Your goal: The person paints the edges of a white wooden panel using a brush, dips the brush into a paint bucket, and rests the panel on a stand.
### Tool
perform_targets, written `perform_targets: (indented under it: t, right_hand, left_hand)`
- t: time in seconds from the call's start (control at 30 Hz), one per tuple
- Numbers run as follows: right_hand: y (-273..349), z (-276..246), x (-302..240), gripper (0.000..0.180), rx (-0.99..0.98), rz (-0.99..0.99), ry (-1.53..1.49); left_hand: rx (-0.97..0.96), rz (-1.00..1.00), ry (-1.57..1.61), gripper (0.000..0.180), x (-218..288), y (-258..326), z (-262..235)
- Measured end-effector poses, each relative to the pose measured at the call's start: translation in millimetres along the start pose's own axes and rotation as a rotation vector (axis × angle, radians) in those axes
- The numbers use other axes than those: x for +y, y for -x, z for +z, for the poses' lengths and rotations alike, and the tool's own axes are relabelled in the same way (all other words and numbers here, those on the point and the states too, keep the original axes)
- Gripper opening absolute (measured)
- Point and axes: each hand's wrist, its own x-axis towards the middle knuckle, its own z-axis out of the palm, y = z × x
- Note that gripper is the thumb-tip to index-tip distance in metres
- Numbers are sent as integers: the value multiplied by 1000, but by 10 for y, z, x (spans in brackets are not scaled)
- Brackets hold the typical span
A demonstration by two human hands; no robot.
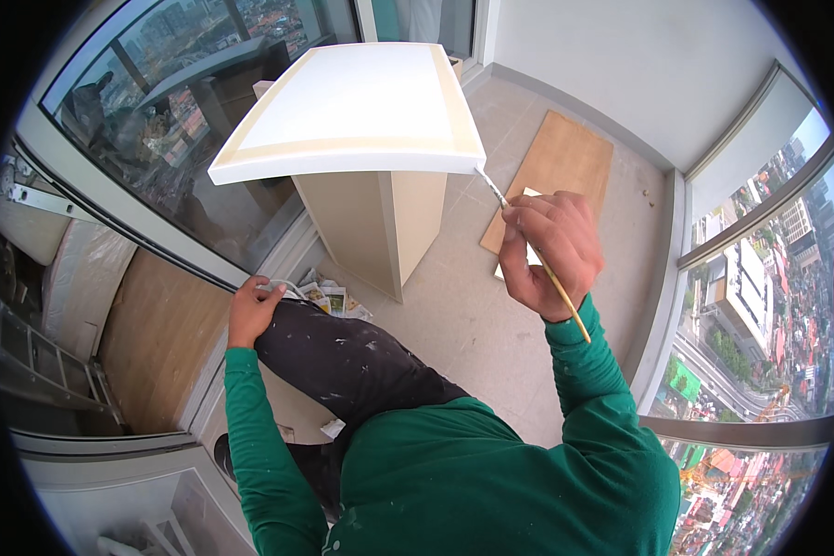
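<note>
A thin paintbrush [565, 298] with a yellowish wooden handle is pinched in my right hand [556, 243]. Its white-coated tip meets the front right corner of a white panel [352, 97]. Strips of cream masking tape run along the panel's top near its edges. The panel lies across an upright beige board structure [366, 222]. Beside my knee, my left hand [252, 315] is closed on a thing with a white curved rim [290, 288]; most of it is hidden behind the hand and leg.
Newspaper sheets [338, 301] lie on the tiled floor below the panel. A brown wooden board [565, 167] rests on the floor at the right, with a white piece partly behind my right hand. Glass doors [204, 102] stand left, tall windows [760, 296] right.
</note>
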Motion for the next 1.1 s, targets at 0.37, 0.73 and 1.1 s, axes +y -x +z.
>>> perform_targets:
  t: [0.37,0.73,1.1]
  right_hand:
    - [33,6,2,29,-33,15,-17]
    - [87,-33,-10,27,-31,72,-45]
    - [152,22,-71,26,-21,105,-81]
  left_hand:
    - [15,1,-31,50,53,41,-26]
    - [15,2,-66,51,83,66,-33]
    - [29,-46,-15,52,-14,57,-33]
